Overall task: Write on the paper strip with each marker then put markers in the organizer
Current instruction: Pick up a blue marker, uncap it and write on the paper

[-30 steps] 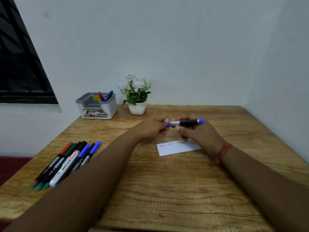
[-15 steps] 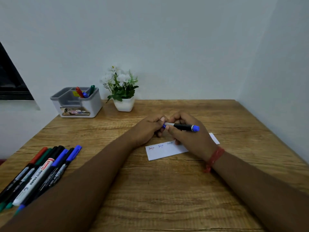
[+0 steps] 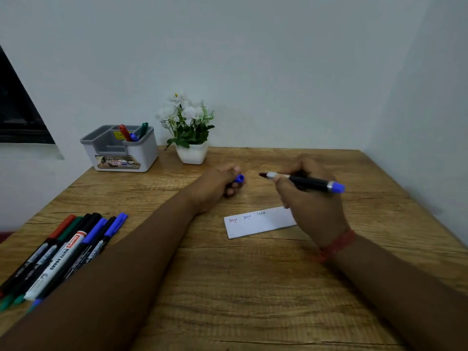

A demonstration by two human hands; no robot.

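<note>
My right hand [image 3: 311, 198] grips an uncapped black marker [image 3: 306, 183] with a blue end, its tip pointing left, above the white paper strip [image 3: 255, 224]. The strip lies on the wooden table [image 3: 253, 287] and bears three small written words. My left hand [image 3: 220, 186] holds the blue cap [image 3: 239, 178] in its curled fingers, a short gap left of the marker tip. The grey and white organizer [image 3: 121, 150] stands at the back left with a red, a blue and a green marker in it.
Several markers [image 3: 65, 252] lie side by side at the table's left front edge. A white pot of white flowers [image 3: 190, 138] stands right of the organizer. Walls close the back and right sides. A dark window [image 3: 17, 110] is on the left.
The cap has come off the marker: my left hand pulled it away to the left while my right hand drew the marker to the right. The view also shifted.
</note>
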